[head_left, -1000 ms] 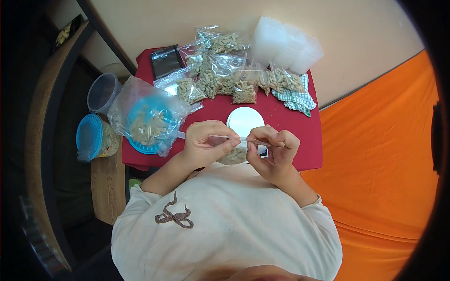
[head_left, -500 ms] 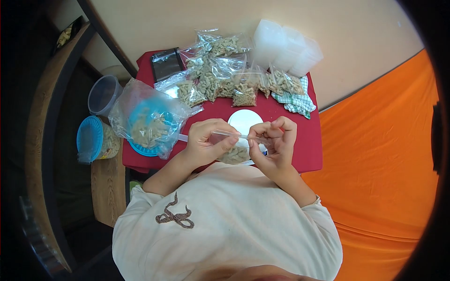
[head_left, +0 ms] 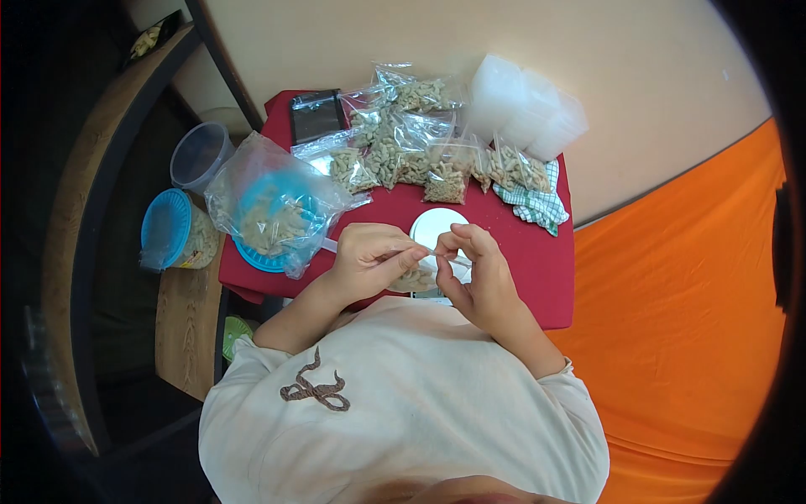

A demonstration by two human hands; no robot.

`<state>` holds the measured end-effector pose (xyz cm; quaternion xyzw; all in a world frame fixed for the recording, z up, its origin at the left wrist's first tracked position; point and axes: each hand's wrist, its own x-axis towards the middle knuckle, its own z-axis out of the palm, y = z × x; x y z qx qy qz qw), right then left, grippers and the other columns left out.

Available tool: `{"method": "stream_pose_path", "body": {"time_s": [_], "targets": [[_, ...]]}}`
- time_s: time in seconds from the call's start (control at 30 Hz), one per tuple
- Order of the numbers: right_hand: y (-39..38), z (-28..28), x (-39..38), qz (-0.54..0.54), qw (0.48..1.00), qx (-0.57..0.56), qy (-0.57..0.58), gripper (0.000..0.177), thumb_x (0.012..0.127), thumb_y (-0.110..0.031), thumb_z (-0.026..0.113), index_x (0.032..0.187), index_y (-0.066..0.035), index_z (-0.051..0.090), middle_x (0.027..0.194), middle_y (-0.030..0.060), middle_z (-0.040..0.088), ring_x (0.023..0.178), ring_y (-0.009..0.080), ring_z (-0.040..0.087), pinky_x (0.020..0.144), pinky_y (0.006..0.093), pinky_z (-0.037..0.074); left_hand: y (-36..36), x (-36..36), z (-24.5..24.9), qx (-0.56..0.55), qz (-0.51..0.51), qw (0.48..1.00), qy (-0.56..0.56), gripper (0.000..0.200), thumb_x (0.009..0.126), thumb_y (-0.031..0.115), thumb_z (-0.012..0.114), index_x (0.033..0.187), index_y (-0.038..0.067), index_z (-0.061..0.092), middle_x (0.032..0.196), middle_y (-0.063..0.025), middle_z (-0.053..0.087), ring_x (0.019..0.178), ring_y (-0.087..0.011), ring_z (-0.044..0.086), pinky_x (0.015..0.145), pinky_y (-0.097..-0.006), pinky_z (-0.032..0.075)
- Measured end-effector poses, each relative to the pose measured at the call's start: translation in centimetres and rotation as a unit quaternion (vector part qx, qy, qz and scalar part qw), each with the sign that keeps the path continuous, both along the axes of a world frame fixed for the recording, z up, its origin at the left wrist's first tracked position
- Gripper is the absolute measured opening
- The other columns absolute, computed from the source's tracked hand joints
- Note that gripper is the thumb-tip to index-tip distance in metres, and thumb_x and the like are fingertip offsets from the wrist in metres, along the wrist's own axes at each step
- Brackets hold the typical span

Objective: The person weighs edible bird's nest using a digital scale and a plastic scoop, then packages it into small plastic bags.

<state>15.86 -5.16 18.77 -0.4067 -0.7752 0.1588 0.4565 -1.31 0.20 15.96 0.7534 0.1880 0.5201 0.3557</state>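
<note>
Between my two hands is the top edge of a clear plastic bag [head_left: 411, 280] with pale pieces in its lower part. My left hand [head_left: 375, 259] pinches this edge on the left. The thumb and fingers of my right hand [head_left: 475, 270] pinch it a little to the right. Beneath and behind the hands is a round white scale [head_left: 438, 223], partly covered by them. Left of my left hand, a large clear bag of pale pieces [head_left: 273, 220] rests in a blue basket [head_left: 262, 260], with a pale handle sticking out toward the hand.
Several filled clear bags [head_left: 390, 151] lie along the back of the red table [head_left: 537, 277]. Behind them stand white plastic containers [head_left: 512, 97], a black pouch [head_left: 317, 116] and a checked cloth [head_left: 537, 204]. A blue-lidded tub [head_left: 166, 228] and clear bucket [head_left: 200, 156] are at left.
My right hand has moved slightly left, closer to my left hand, along the bag's edge. The camera view has shifted a little, so the table things appear lower.
</note>
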Motion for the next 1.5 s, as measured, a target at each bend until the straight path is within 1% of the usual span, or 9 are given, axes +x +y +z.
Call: {"method": "stream_pose_path", "body": {"time_s": [0.27, 0.33, 0.5, 0.67, 0.97, 1.1, 1.23, 1.37, 1.5], "targets": [[-0.4, -1.4, 0.5, 0.046, 0.999, -0.023, -0.006, 0.049, 0.069, 0.009, 0.06, 0.111, 0.001, 0.037, 0.083, 0.0111, 0.058, 0.07, 0.0241, 0.056, 0.065, 0.0311, 0.045, -1.1, 0.4, 0.0, 0.007, 0.026, 1.0, -0.007, 0.005, 0.075, 0.007, 0.064, 0.073, 0.002, 0.065, 0.062, -0.0081, 0.061, 0.05, -0.0178, 0.057, 0.045, -0.0264, 0.041], [-0.2, -1.0, 0.5, 0.044, 0.998, -0.026, 0.04, 0.049, 0.071, 0.007, 0.06, 0.113, 0.001, 0.034, 0.08, 0.011, 0.059, 0.07, 0.0222, 0.058, 0.066, 0.0305, 0.046, -1.3, 0.4, 0.1, 0.007, 0.034, 0.999, -0.001, 0.006, 0.074, 0.007, 0.065, 0.072, 0.002, 0.065, 0.061, -0.0078, 0.061, 0.049, -0.0174, 0.057, 0.044, -0.0263, 0.041], [0.3, 0.1, 0.8, 0.037, 0.998, 0.029, 0.043, 0.054, 0.072, 0.005, 0.062, 0.116, 0.001, 0.031, 0.079, 0.01, 0.059, 0.07, 0.0178, 0.058, 0.064, 0.0287, 0.046, -1.7, 1.0, 0.1, 0.034, 0.06, 0.998, -0.003, 0.007, 0.075, 0.008, 0.065, 0.071, 0.002, 0.064, 0.057, -0.007, 0.058, 0.047, -0.0171, 0.055, 0.043, -0.0268, 0.039], [0.0, 0.8, 1.2, 0.061, 0.997, -0.03, 0.041, 0.055, 0.072, 0.005, 0.062, 0.118, 0.001, 0.03, 0.078, 0.0089, 0.057, 0.071, 0.0167, 0.057, 0.065, 0.0271, 0.046, -1.8, 1.2, 0.3, 0.031, 0.056, 0.998, 0.017, 0.008, 0.075, 0.008, 0.065, 0.07, 0.002, 0.063, 0.058, -0.0074, 0.058, 0.047, -0.0179, 0.055, 0.043, -0.0278, 0.039], [0.0, -1.0, 1.4, 0.071, 0.996, -0.037, 0.041, 0.047, 0.074, 0.008, 0.057, 0.114, 0.004, 0.033, 0.079, 0.0097, 0.052, 0.071, 0.0179, 0.053, 0.065, 0.0279, 0.045, -1.8, 1.7, -0.1, 0.033, 0.048, 0.998, 0.037, 0.008, 0.075, 0.007, 0.064, 0.07, 0.002, 0.062, 0.058, -0.0076, 0.058, 0.048, -0.018, 0.055, 0.043, -0.0279, 0.039], [-0.1, -0.6, 1.3, 0.066, 0.992, -0.061, 0.086, 0.045, 0.074, 0.007, 0.058, 0.112, 0.004, 0.035, 0.078, 0.0092, 0.052, 0.071, 0.0179, 0.052, 0.066, 0.0283, 0.045, -1.7, 1.7, -0.4, 0.017, 0.036, 0.998, 0.047, 0.008, 0.077, 0.006, 0.062, 0.07, 0.001, 0.063, 0.061, -0.0072, 0.061, 0.052, -0.0176, 0.059, 0.045, -0.0265, 0.042], [-0.2, -0.4, 1.3, 0.046, 0.996, -0.047, 0.056, 0.045, 0.073, 0.003, 0.061, 0.111, 0.004, 0.036, 0.079, 0.0105, 0.053, 0.071, 0.0215, 0.054, 0.065, 0.0318, 0.045, -1.4, 2.0, -0.6, 0.061, 0.044, 0.996, 0.058, 0.004, 0.075, 0.004, 0.063, 0.071, 0.002, 0.062, 0.058, -0.0073, 0.058, 0.05, -0.0185, 0.057, 0.045, -0.028, 0.042], [-0.1, -0.7, 1.1, 0.029, 0.999, -0.015, 0.018, 0.045, 0.071, 0.001, 0.063, 0.109, 0.003, 0.037, 0.078, 0.012, 0.054, 0.071, 0.0261, 0.055, 0.065, 0.0362, 0.046, -1.2, 2.0, -0.7, 0.052, 0.033, 0.995, 0.077, 0.003, 0.075, 0.004, 0.062, 0.073, 0.002, 0.063, 0.059, -0.008, 0.059, 0.05, -0.0205, 0.057, 0.046, -0.028, 0.043], [-0.3, -1.2, 1.3, 0.011, 1.0, 0.011, 0.017, 0.048, 0.073, 0.004, 0.06, 0.112, 0.002, 0.034, 0.081, 0.0113, 0.053, 0.072, 0.0229, 0.055, 0.066, 0.0327, 0.047, -1.0, 2.1, -0.8, 0.096, 0.047, 0.992, 0.071, 0.01, 0.077, 0.006, 0.061, 0.068, 0.001, 0.062, 0.059, -0.0087, 0.059, 0.05, -0.0197, 0.057, 0.046, -0.0278, 0.042]]}}
